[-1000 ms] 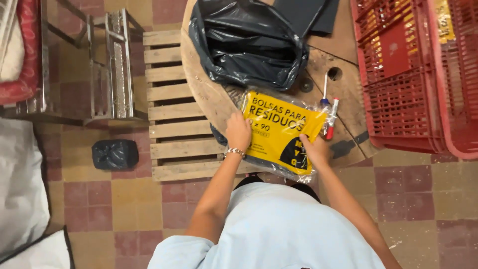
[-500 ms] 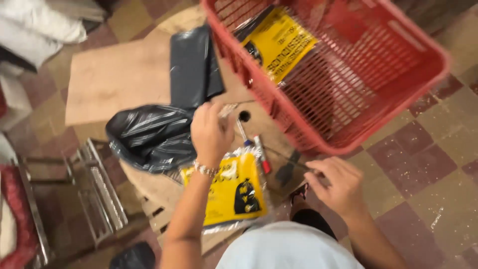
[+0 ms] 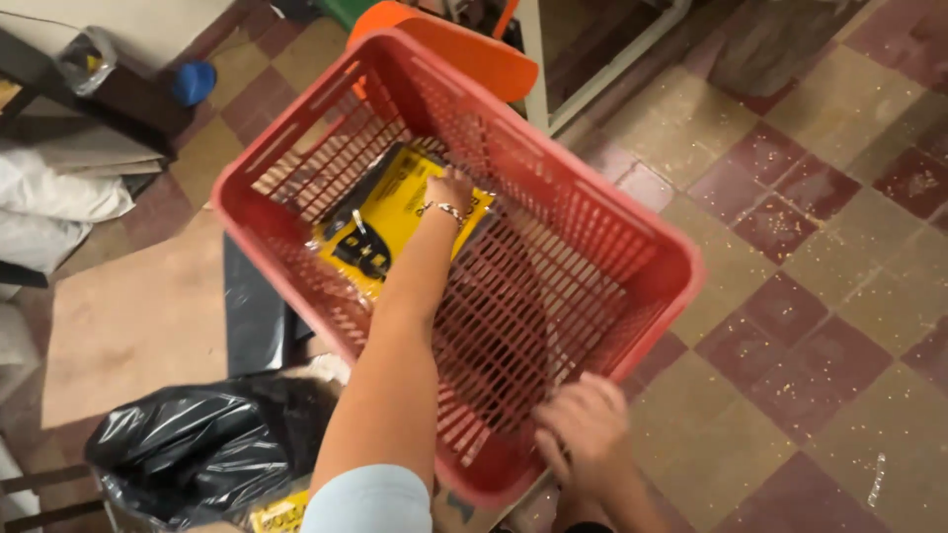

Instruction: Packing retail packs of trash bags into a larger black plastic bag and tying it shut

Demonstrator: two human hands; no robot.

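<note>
Fingers of left hand (image 3: 449,188) closed on yellow packet (image 3: 395,222) — right hand (image 3: 590,431) on red basket (image 3: 632,237) rim.

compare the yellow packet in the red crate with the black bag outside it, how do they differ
The yellow packet is flat, bright, with black print; the black bag is plain, glossy and crumpled into a bulky heap. The packet lies inside the red crate under the left hand; the bag sits outside it, untouched. Both look like plastic.
</note>
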